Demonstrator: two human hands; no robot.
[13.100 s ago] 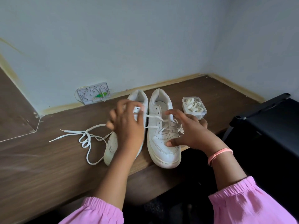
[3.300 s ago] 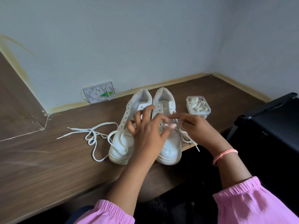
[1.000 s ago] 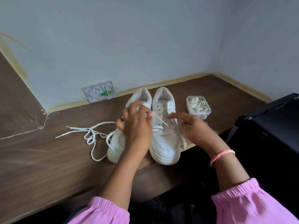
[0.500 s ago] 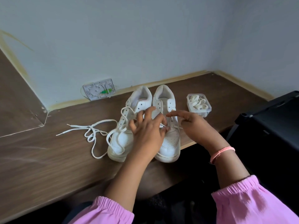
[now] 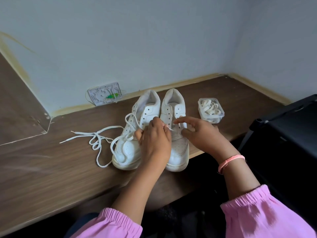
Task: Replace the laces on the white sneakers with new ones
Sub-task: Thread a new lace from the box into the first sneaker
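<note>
wooden desk (image 5: 51, 169), clear tub (image 5: 221, 112) of coiled laces (image 5: 210, 107), left hand (image 5: 154, 140) pinching lace tip (image 5: 170, 129), right hand (image 5: 200, 134) loose

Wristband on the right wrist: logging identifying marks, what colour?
Coral pink wristband, head view.

two white leather sneakers (image 5: 173, 117) stood side by side on the brown wooden table (image 5: 51, 169), toes toward its near edge, heels toward the wall. to their left a loose white lace (image 5: 96, 140) lay on the table, one loop draped over the left shoe's toe. right of the shoes sat a small clear plastic box (image 5: 211, 109) with coiled laces in it. behind and left, a grey wall plate (image 5: 105, 93) sat at the wall's foot. the left hand (image 5: 154, 141) lay over both shoes' fronts; the right hand (image 5: 200, 133) over the right shoe.
</note>
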